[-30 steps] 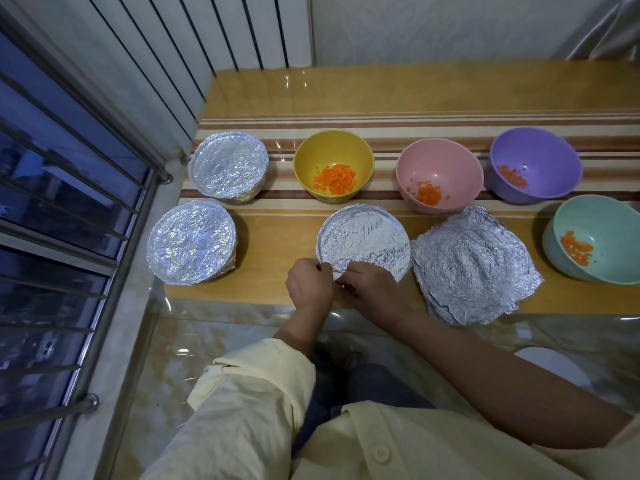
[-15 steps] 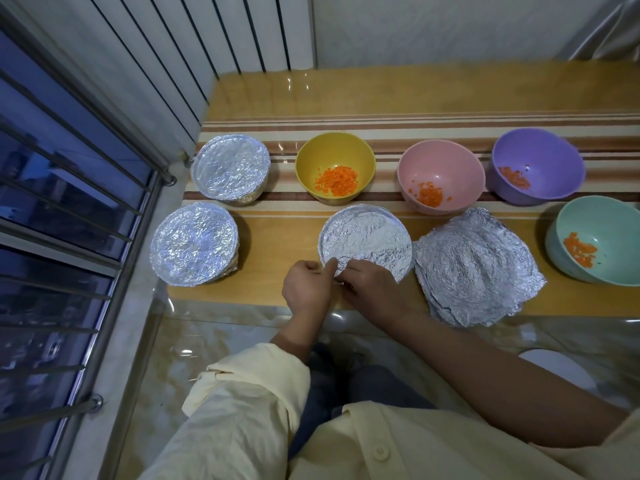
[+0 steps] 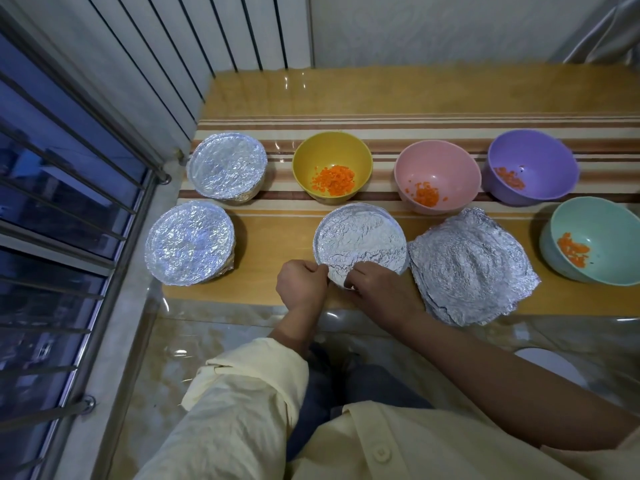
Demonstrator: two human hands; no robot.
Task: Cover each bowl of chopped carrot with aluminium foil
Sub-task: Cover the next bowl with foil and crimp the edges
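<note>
A foil-covered bowl stands at the near middle of the table. My left hand and my right hand pinch the foil at its near rim, fingers curled over the edge. Two more foil-covered bowls, one behind the other, stand at the left. A yellow bowl, a pink bowl, a purple bowl and a teal bowl stand uncovered with chopped carrot inside. A stack of crumpled foil sheets lies right of my right hand.
The wooden table has a striped band under the far bowls. A barred window runs along the left. A glossy floor lies below the table's near edge. A white round object shows at the lower right.
Both hands have stayed at the near rim of the middle bowl, shifting their fingers slightly along the foil edge. The bowls have not moved.
</note>
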